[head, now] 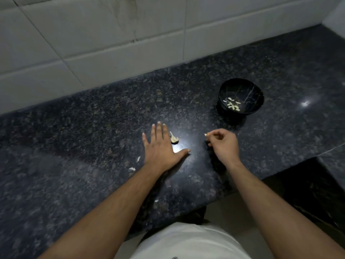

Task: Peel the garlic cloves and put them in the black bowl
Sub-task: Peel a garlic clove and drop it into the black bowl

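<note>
A person works garlic at a dark speckled stone worktop (93,128) backed by pale glossy tiles (93,43). The right hand (224,144) curls its fingers (211,135) round a small pale garlic clove (206,134), pinched at the fingertips. The left hand (160,146) lies flat, fingers straight and spread, holding nothing. Just beside its index finger sits the remaining piece of garlic bulb (174,139), papery and dry. Beyond the right fingers stands the round black bowl (253,90), veined like marble, with several peeled cloves (233,105) inside. The clove looks light, firm and likely slick once bared; nails at its tip should lift the brittle skin. Scraps of peel (132,168) lie near the left wrist.
</note>
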